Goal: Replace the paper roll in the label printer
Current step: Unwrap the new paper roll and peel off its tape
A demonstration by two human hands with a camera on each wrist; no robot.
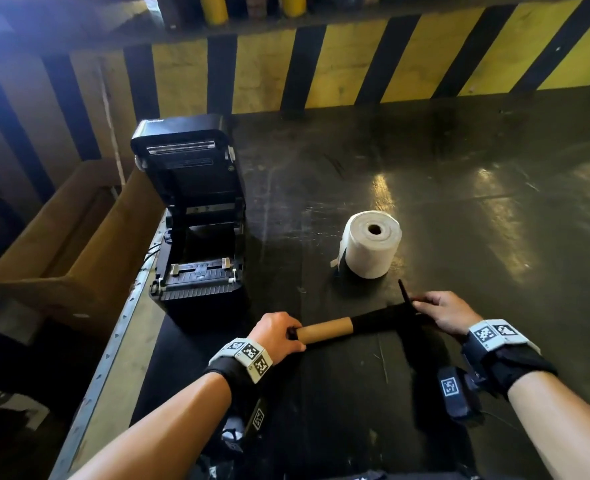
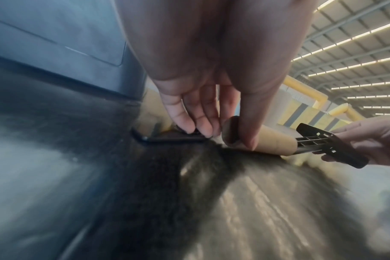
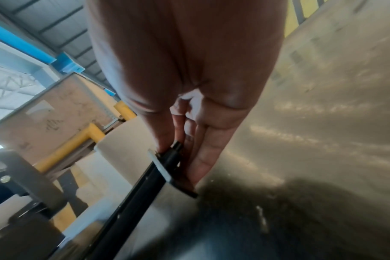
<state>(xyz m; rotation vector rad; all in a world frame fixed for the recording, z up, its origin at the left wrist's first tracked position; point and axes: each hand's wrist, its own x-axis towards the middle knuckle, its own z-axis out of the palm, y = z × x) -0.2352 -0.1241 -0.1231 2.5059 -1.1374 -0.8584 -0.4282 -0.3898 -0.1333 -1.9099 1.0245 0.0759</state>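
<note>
The black label printer (image 1: 196,216) stands at the table's left edge with its lid raised and its roll bay empty. A full white paper roll (image 1: 369,244) stands on end to its right. Near me, a bare brown cardboard core (image 1: 326,333) sits partly on a black spindle (image 1: 380,318) with a flat end plate (image 2: 332,146). My left hand (image 1: 279,332) pinches the core's left end (image 2: 234,135). My right hand (image 1: 442,311) pinches the spindle's plate end (image 3: 174,158).
An open cardboard box (image 1: 68,244) sits left of the table, below the metal table edge (image 1: 120,341). A yellow and black striped wall (image 1: 355,64) runs behind. The dark tabletop (image 1: 477,188) stretches to the right of the roll.
</note>
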